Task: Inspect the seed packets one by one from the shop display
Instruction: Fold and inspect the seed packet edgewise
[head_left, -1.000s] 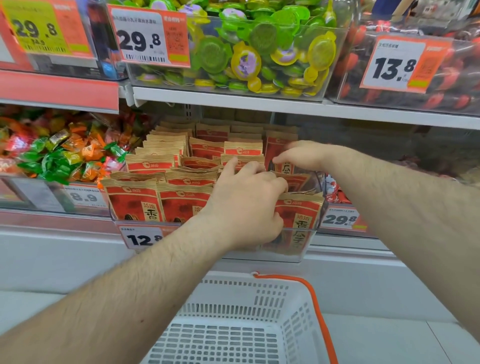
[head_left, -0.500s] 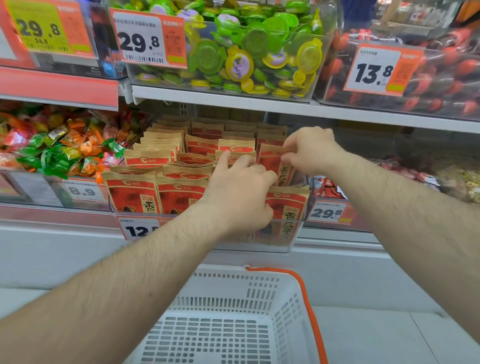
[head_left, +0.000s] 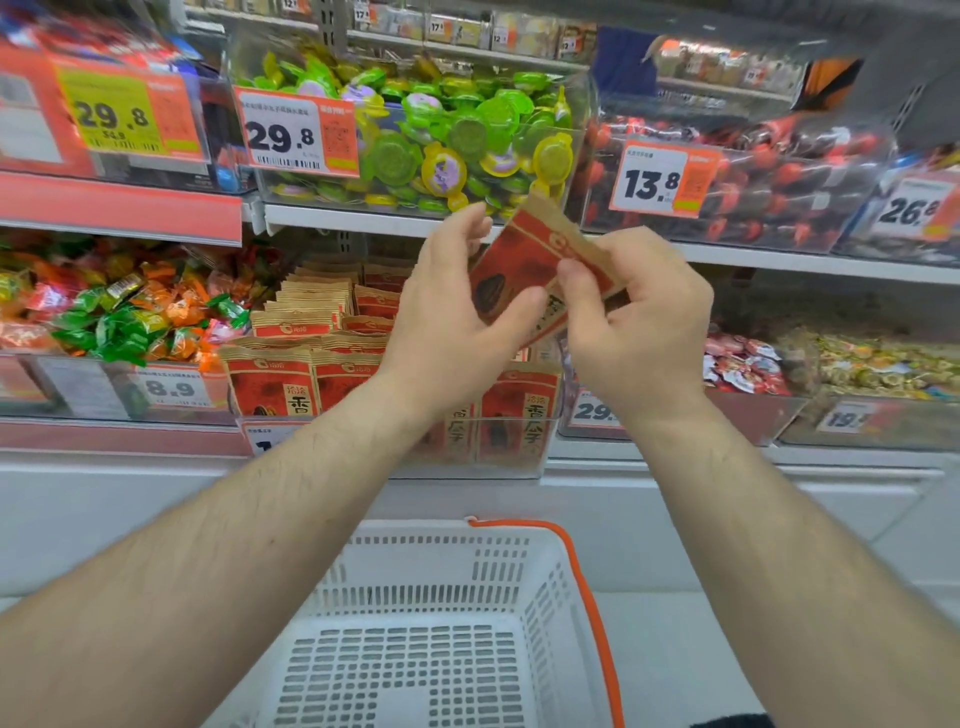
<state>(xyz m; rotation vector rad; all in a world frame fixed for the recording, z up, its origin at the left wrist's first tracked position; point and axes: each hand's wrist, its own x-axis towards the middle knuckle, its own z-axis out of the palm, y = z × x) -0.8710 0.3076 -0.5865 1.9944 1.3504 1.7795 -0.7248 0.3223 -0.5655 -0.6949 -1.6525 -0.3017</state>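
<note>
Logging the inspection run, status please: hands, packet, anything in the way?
Both hands, left and right, hold one seed packet, tilted, above the display bin. Nothing in the way.

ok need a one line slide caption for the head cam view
Both hands, left hand and right hand, hold one red seed packet tilted above the packet bin, white basket below.

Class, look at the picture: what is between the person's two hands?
In the head view, one red and brown seed packet is held tilted between the left hand and the right hand, both pinching it above the display bin.
</note>
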